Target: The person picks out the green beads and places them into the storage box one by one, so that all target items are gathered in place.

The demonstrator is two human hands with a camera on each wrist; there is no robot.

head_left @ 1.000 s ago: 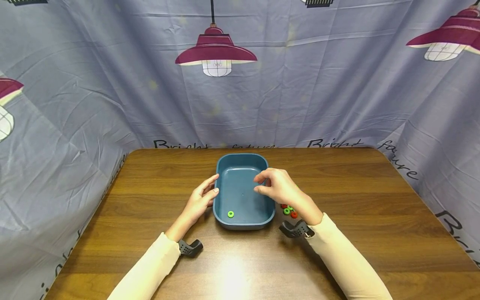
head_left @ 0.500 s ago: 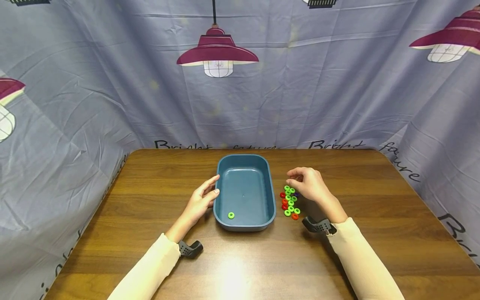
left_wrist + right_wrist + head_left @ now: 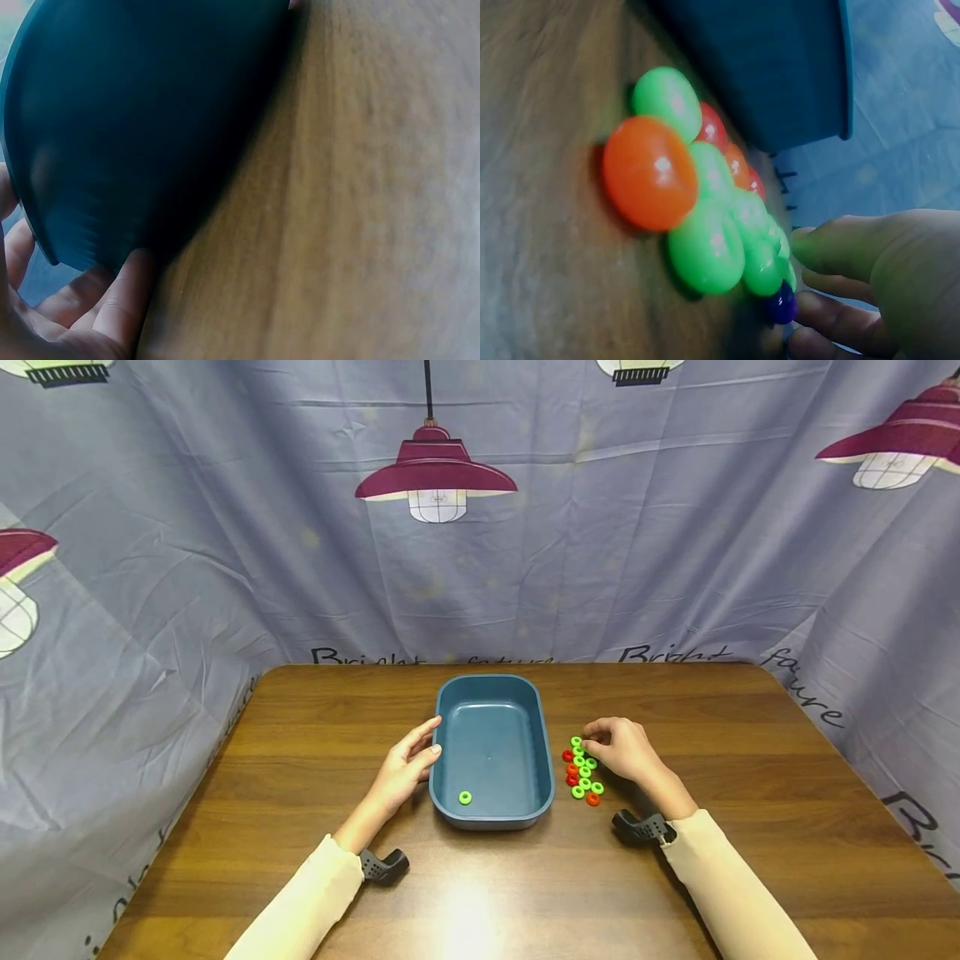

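Note:
A blue plastic bin (image 3: pixel 491 760) sits mid-table with one small green ring (image 3: pixel 465 797) lying inside near its front left. At its left side my left hand (image 3: pixel 397 772) rests fingers and thumb against the rim and outer wall; the left wrist view has fingertips (image 3: pixel 131 277) low on that wall. Right of the bin lie several small glossy rings (image 3: pixel 578 772), green, red and orange. My right hand (image 3: pixel 626 750) bends down at their far end, with a thumb-to-finger gap showing. In the right wrist view its fingertips are right by a purple ring (image 3: pixel 781 304) and green rings (image 3: pixel 761 266).
The wooden table (image 3: pixel 337 693) reaches well to both sides of the bin. Behind it hangs a grey-blue curtain (image 3: pixel 585 568) printed with lamps. Black wrist mounts (image 3: pixel 386 866) are strapped to both wrists.
My right hand went from over the bin to the rings at the right, then settled lower over their far end. My left hand stayed at the bin. The view tilted slightly.

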